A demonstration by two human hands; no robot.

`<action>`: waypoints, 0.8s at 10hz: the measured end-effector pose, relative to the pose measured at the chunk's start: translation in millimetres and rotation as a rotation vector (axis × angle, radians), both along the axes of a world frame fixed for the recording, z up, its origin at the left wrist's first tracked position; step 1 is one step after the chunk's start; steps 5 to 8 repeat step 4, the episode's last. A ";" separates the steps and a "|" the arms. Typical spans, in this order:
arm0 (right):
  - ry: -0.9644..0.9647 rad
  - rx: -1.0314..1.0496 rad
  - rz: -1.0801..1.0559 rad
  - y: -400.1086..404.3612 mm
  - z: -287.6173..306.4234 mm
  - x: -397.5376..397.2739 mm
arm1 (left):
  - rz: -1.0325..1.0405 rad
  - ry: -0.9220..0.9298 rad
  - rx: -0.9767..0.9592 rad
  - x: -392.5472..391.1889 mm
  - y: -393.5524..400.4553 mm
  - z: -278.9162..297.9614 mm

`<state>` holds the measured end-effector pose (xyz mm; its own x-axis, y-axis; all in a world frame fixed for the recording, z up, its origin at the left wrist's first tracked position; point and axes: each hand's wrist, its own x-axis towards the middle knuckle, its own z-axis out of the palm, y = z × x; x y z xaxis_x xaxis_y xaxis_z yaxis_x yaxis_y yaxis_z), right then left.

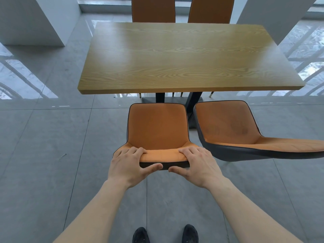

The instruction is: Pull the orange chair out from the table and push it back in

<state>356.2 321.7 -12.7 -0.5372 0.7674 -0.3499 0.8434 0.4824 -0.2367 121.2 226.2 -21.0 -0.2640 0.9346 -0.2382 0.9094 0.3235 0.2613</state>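
Note:
The orange chair (pixel 157 127) with a dark shell stands on the floor just in front of the wooden table (pixel 189 57), its whole seat clear of the table's near edge. Both hands hold the top of its backrest. My left hand (pixel 129 165) grips the left part, fingers over the orange front and thumb on the dark back. My right hand (pixel 198 163) grips the right part the same way.
A second orange chair (pixel 231 127) stands close on the right, also out from the table. Two more orange chairs (pixel 153 9) are at the table's far side. White pillars (pixel 35 18) flank the table. My dark shoes (pixel 140 235) are on grey tiles.

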 end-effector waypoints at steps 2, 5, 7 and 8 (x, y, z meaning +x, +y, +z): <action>-0.075 -0.027 -0.067 -14.5 25.9 -4.1 | -0.010 -0.005 0.010 -2.9 -10.0 20.9; -0.091 -0.049 -0.125 -30.4 62.2 -0.2 | -0.025 -0.009 0.009 -8.3 -28.6 44.4; -0.091 -0.049 -0.125 -30.4 62.2 -0.2 | -0.025 -0.009 0.009 -8.3 -28.6 44.4; -0.091 -0.049 -0.125 -30.4 62.2 -0.2 | -0.025 -0.009 0.009 -8.3 -28.6 44.4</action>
